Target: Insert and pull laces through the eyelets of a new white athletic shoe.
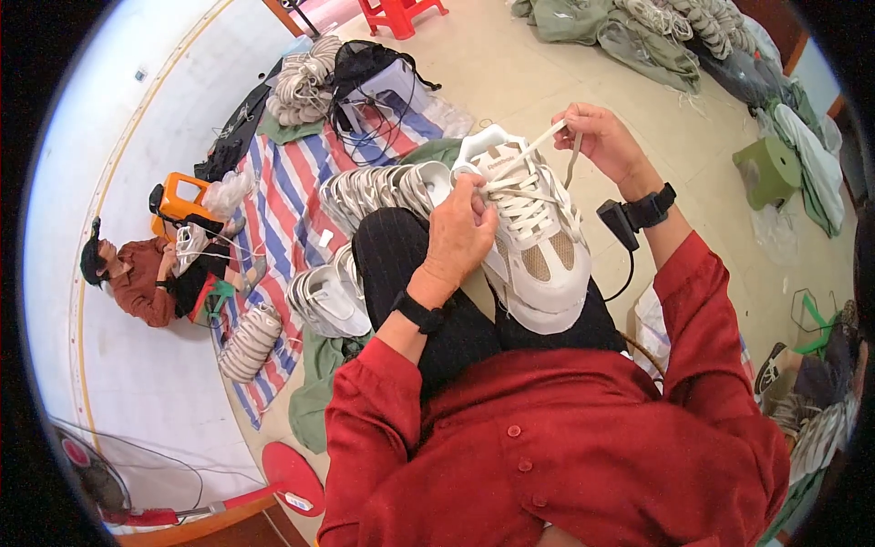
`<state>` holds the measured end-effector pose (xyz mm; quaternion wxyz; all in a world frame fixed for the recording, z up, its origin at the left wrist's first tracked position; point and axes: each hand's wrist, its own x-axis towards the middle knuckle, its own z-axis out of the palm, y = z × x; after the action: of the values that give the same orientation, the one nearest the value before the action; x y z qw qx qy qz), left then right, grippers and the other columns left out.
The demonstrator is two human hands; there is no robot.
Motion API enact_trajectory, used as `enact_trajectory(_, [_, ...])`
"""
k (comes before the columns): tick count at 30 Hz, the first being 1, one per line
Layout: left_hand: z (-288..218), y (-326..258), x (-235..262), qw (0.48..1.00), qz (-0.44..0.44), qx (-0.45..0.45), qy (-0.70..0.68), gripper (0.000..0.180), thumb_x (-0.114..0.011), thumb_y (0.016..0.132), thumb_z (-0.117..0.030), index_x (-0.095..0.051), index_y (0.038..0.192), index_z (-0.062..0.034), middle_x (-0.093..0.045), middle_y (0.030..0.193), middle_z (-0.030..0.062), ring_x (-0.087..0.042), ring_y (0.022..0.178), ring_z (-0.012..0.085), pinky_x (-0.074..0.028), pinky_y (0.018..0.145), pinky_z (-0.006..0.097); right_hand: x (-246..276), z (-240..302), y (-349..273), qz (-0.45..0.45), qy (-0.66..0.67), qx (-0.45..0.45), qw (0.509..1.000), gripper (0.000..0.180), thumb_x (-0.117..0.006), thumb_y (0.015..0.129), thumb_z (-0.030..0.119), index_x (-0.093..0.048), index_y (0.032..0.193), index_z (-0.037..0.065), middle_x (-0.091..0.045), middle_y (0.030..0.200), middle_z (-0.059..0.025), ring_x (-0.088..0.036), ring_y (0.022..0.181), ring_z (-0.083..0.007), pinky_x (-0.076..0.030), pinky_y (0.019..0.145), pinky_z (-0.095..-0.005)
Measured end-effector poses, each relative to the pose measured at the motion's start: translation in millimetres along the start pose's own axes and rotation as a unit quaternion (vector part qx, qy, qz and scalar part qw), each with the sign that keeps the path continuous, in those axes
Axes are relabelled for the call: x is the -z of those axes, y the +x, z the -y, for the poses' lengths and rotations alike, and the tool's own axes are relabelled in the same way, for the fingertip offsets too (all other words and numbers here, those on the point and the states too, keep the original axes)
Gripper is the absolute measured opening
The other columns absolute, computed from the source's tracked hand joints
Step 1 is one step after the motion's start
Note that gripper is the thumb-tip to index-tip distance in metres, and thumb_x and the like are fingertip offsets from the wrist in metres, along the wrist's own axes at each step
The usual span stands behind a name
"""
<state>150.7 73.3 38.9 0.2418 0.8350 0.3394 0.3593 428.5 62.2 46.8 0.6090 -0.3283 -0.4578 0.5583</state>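
A white and beige sneaker (545, 272) rests across my thighs, its toe toward me. Pale laces (524, 205) criss-cross its front. My left hand (458, 230) is closed at the sneaker's left side, with thumb and fingers pinching a lace near the top eyelets. Off the upper right of the sneaker, my right hand (602, 141) is raised and pinches a flat cream lace (545, 141) that stretches back toward my left hand. Another stretch of lace hangs below the right fingers.
Beside my left knee stand rows of similar shoes (369, 193) and white shoes (330, 305). A striped sheet (296, 196) covers the floor there. A person (146, 278) sits at far left handling a shoe. A green stool (767, 173) stands right; a red stool (401, 14) stands far off.
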Motion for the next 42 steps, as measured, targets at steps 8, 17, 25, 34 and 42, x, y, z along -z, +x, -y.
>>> enact_trajectory(8, [-2.2, 0.8, 0.1, 1.0, 0.007, 0.011, -0.006, 0.032, -0.063, 0.078, -0.006, -0.051, 0.107, -0.0042, -0.057, 0.065, 0.0064, -0.057, 0.054, 0.0179, -0.047, 0.053, 0.03, 8.9, 0.4, 8.2, -0.033, -0.004, 0.0, 0.999, 0.015, -0.057, 0.092, 0.014, -0.063, 0.09, 0.0, -0.061, 0.086, -0.0037, -0.062, 0.081, -0.0136, -0.053, 0.079, -0.0305])
enact_trajectory(17, [-3.7, -0.9, 4.4, 0.999, 0.016, 0.04, -0.025, 0.032, -0.065, 0.077, -0.003, -0.05, 0.105, -0.0038, -0.057, 0.064, 0.0079, -0.059, 0.056, 0.0211, -0.048, 0.055, 0.034, 21.6, 5.6, 26.3, -0.108, -0.234, 0.001, 0.966, 0.014, -0.061, 0.09, 0.016, -0.063, 0.091, 0.002, -0.064, 0.086, -0.0042, -0.061, 0.08, -0.0142, -0.05, 0.077, -0.0301])
enact_trajectory(25, [3.6, 4.0, 30.0, 0.995, 0.047, 0.077, -0.048, 0.026, -0.064, 0.08, -0.005, -0.056, 0.104, -0.0025, -0.061, 0.074, 0.0051, -0.058, 0.065, 0.0115, -0.048, 0.061, 0.026, -9.9, -25.2, -10.1, -0.146, -0.51, 0.145, 0.835, 0.019, -0.064, 0.08, 0.008, -0.06, 0.098, 0.004, -0.063, 0.091, -0.0052, -0.06, 0.085, -0.0168, -0.047, 0.078, -0.0312])
enact_trajectory(34, [-2.2, 65.9, 20.0, 0.994, 0.052, -0.09, 0.04, 0.013, -0.055, 0.082, -0.005, -0.061, 0.093, -0.0005, -0.064, 0.075, 0.0159, -0.064, 0.069, 0.0289, -0.05, 0.066, 0.036, -40.0, -32.5, -24.1, 0.029, -0.381, 0.13, 0.915, 0.017, -0.062, 0.082, 0.005, -0.064, 0.098, 0.006, -0.061, 0.085, -0.0012, -0.055, 0.08, -0.0109, -0.045, 0.075, -0.0263])
enact_trajectory(42, [3.4, 95.1, 7.3, 0.916, 0.307, 0.197, -0.165, 0.008, -0.06, 0.082, -0.009, -0.064, 0.087, -0.0034, -0.059, 0.064, 0.0001, -0.056, 0.057, 0.0065, -0.046, 0.052, 0.022, -40.2, -49.3, -28.8, -0.061, -0.303, 0.054, 0.95, 0.014, -0.064, 0.088, 0.015, -0.063, 0.096, 0.004, -0.063, 0.08, 0.0004, -0.054, 0.073, -0.0082, -0.046, 0.068, -0.0253])
